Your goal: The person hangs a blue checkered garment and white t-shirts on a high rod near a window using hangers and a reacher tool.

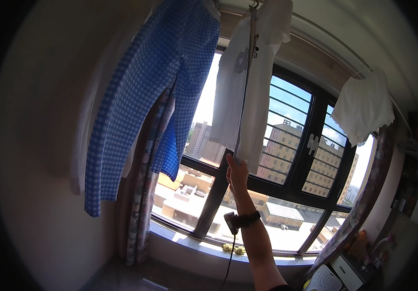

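My right hand (238, 172) is raised in front of the window, its fingers wrapped round the lower end of a long thin clothes pole (245, 102). The pole runs steeply upward, its top near the hooks at the upper edge. It passes in front of a white short-sleeved garment (260, 92), which hangs directly behind it. On my right wrist is a black band (248, 219) with a small device and a cable hanging down. To the left hang blue-and-white checked trousers (141, 97). My left hand is out of view.
A white frilled garment (364, 104) hangs from the ceiling rail (332, 41) at the right. Patterned curtains (138, 218) flank the dark-framed window (294, 188). Small green figures (233, 249) sit on the sill. A white chair (324, 280) and a drawer cabinet (347, 269) stand lower right.
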Demonstrator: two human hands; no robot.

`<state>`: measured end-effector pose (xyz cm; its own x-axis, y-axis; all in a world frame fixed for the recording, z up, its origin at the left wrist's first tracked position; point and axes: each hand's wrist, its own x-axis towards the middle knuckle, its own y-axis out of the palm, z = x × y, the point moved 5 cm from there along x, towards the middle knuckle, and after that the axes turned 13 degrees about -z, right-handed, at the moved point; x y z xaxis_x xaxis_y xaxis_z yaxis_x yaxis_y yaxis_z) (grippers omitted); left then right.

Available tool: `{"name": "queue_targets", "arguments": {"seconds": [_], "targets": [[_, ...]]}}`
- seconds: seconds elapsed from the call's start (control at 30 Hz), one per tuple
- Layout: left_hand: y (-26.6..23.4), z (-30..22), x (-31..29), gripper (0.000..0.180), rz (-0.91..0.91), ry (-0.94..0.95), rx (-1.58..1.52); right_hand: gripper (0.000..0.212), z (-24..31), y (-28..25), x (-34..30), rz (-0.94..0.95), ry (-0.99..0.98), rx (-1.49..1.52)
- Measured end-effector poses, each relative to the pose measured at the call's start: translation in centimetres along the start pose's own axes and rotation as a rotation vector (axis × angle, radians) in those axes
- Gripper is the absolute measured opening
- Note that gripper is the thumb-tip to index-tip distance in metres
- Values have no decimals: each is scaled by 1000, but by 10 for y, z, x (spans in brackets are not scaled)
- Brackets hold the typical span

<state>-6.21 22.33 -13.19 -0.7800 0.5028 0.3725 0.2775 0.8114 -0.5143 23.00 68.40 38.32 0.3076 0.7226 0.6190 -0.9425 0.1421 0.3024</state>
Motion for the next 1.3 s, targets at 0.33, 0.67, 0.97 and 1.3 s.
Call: {"name": "queue_targets", "arguments": {"seconds": [0.33, 0.67, 0.97, 1.3], "targets": [[23, -22, 1, 50, 11, -56, -135, 25, 46, 23, 28, -141, 116, -77], [37, -74, 38, 49, 127, 2, -282, 20, -2, -25, -22, -112, 15, -63], [62, -151, 61, 43, 330, 41, -426, 20, -88, -108, -214, 4, 288, -70], [105, -199, 49, 42, 721, 335, -317, 17, -49, -199, -315, -350, 207, -121]]}}
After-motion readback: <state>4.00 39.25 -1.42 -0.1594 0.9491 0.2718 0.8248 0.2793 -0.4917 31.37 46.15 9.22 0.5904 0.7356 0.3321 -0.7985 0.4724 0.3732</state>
